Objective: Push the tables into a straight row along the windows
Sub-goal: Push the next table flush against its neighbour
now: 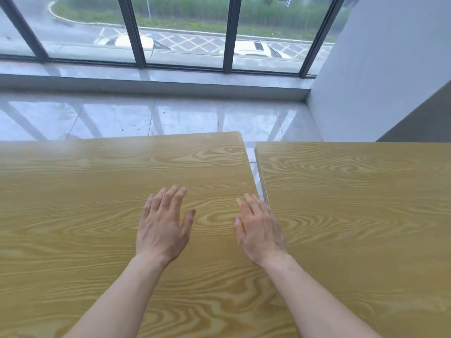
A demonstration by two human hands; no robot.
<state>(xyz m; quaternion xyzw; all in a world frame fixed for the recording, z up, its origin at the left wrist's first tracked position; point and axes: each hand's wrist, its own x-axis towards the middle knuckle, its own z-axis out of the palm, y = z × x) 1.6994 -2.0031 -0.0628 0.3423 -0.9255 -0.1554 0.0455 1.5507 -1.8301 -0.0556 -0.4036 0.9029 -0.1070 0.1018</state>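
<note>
Wooden tables (pixel 97 172) gapped, hands (pixel 162 228) flat

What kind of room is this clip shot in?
Probably an office or classroom-type room: two plain wood-grain tables, a glossy tile floor, and tall windows overlooking a car park.

Two bare forearms, no sleeves, left hand (pixel 162 228) and right hand (pixel 260 230) ringless, ungloved
</note>
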